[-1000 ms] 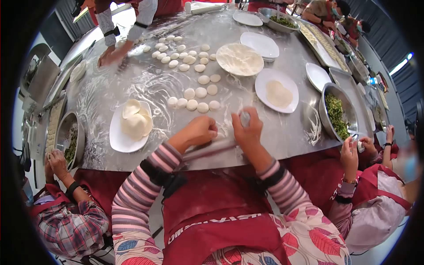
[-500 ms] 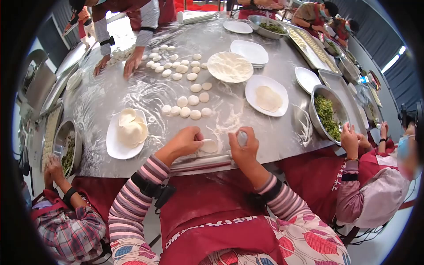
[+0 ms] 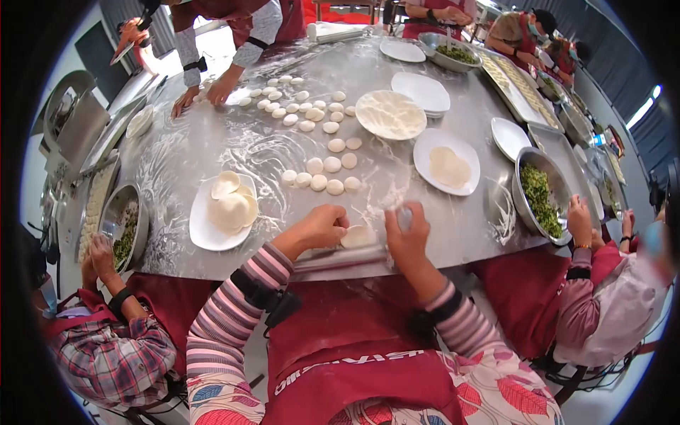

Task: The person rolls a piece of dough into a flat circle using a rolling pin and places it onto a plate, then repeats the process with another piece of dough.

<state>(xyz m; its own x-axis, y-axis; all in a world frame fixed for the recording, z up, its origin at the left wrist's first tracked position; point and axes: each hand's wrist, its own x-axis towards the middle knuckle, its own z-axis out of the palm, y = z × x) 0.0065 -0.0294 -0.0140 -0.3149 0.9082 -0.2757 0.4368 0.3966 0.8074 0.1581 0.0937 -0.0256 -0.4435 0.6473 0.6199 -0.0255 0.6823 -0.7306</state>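
Observation:
My left hand [image 3: 322, 228] pinches the left edge of a small dough round [image 3: 359, 236] that lies on the metal table near its front edge. To the right of the round is my right hand [image 3: 409, 227], raised a little with curled fingers; what it holds, if anything, I cannot make out. A roller-like bar [image 3: 340, 259] lies between my wrists, along the table edge. Left of my hands, a white plate [image 3: 205, 230] bears several flat wrappers [image 3: 232, 209]. Several dough pieces [image 3: 332, 164] sit beyond my hands.
A plate of flour [image 3: 391, 115] and a plate with wrappers [image 3: 449, 168] stand ahead. Bowls of green filling are at right [image 3: 540, 195] and left [image 3: 126, 230]. Co-workers' hands work at both sides; another person's hands [image 3: 225, 85] press dough at the far left.
The whole view has shifted, so the table's things appear farther right. My right hand is blurred and its fingers have shifted slightly; my left hand still pinches the dough round.

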